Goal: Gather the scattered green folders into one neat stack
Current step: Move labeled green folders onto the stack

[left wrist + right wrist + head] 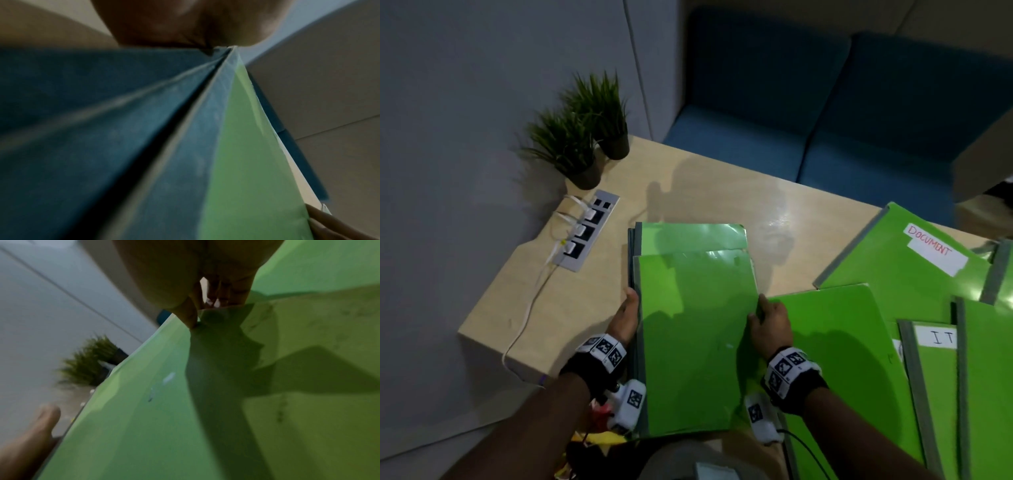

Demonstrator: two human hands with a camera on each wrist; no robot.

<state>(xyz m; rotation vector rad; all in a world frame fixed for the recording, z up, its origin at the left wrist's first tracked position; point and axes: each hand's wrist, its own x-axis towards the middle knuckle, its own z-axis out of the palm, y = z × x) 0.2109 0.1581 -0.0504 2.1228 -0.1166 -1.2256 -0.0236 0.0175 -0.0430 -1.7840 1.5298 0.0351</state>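
Observation:
A green folder (695, 342) lies on top of a small stack (688, 236) of green folders at the table's middle, slid toward me so the stack's far end shows. My left hand (625, 317) grips the folder's grey-spined left edge (205, 129). My right hand (768, 317) pinches its right edge, thumb on top (190, 316). Several more green folders lie spread to the right: a plain one (835, 342), one labelled DOCUMENT (914, 260), one labelled IT (935, 377).
Two small potted plants (582, 137) stand at the table's far left corner beside a socket strip (587, 229) with white plugs and a cable trailing off the left edge. A blue sofa (825, 120) sits behind the wooden table (722, 195).

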